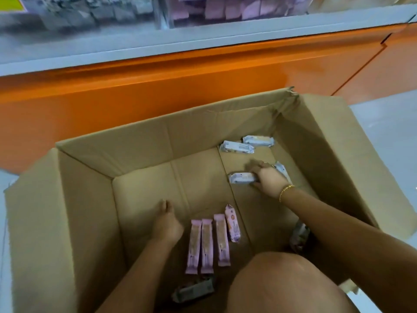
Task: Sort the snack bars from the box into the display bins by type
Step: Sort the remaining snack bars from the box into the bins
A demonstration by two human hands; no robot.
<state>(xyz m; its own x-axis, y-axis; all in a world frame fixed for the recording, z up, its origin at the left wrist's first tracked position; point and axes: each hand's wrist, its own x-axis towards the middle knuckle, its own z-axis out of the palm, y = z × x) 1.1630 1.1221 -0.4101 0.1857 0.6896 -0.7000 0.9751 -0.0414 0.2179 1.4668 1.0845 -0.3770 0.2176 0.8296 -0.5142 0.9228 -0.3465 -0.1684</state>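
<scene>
Nearest: a bare knee [270, 285] over the near edge of the large brown cardboard box [67, 222]. 1 dark grey wrapped bar [194, 290] lies on the box floor just left of it, and another dark wrapped bar [299, 233] is partly hidden under the right forearm. Next, 3 long pink wrapped bars [207, 245] lie side by side, with 1 shorter purple-pink bar [232, 223] tilted at their right; they look grouped by type, likely for an easy scoop. Left hand [165, 222] rests flat on the box floor just left of them, fingers straight, holding nothing, probably bracing the lean. Farther in, right hand [268, 177], gold bead bracelet [285, 192] at the wrist, curls its fingers round 1 pale blue-white wrapped bar [241, 178] at its right end. A 2nd pale bar [282, 170] pokes out behind the hand, contact unclear. 2 more pale bars [237, 147] lie close together near the far right corner. Beyond the box is an orange counter front [158, 86], then blurred clear display bins: 1 with grey packs [90, 12], 1 with pink packs [225, 7]. Judgement: pale bars are being gathered, and the box is nearly emptied.
</scene>
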